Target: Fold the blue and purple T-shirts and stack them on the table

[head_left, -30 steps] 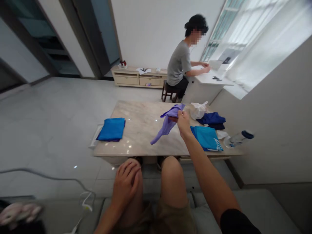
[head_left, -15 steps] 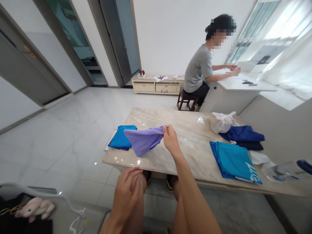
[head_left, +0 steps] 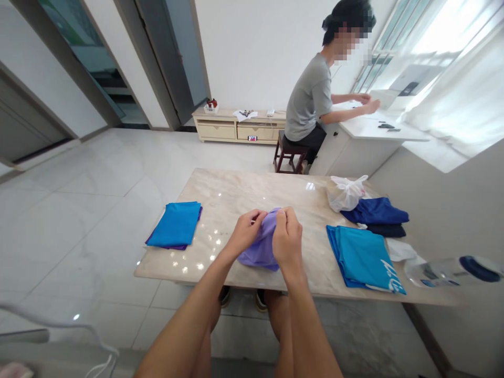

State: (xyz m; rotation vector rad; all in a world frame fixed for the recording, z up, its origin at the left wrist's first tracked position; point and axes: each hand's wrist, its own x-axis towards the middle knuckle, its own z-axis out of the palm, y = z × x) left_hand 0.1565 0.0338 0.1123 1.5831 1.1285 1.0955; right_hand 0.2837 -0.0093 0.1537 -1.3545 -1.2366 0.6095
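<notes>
Between my two hands hangs a light purple cloth [head_left: 260,252], its lower part on or just above the marble table. My left hand [head_left: 249,226] pinches its upper left edge. The top right of the cloth is gripped by my right hand [head_left: 288,236], which hides part of it. To the left lies a folded blue cloth [head_left: 175,223] with darker purple fabric showing beneath. A stack of folded teal cloth [head_left: 366,257] with white lettering is on the right side of the table.
The marble table [head_left: 236,189] also bears a tied white plastic bag [head_left: 346,193], folded navy fabric [head_left: 376,211] and a clear bottle [head_left: 444,270] lying at the right. Beyond it, a person [head_left: 309,100] in a grey shirt sits on a stool [head_left: 289,152] at a white desk.
My left hand has risen from my knee to the purple cloth. My right hand has drawn the cloth away from the blue stack, so both hands now hold it. The view has shifted.
</notes>
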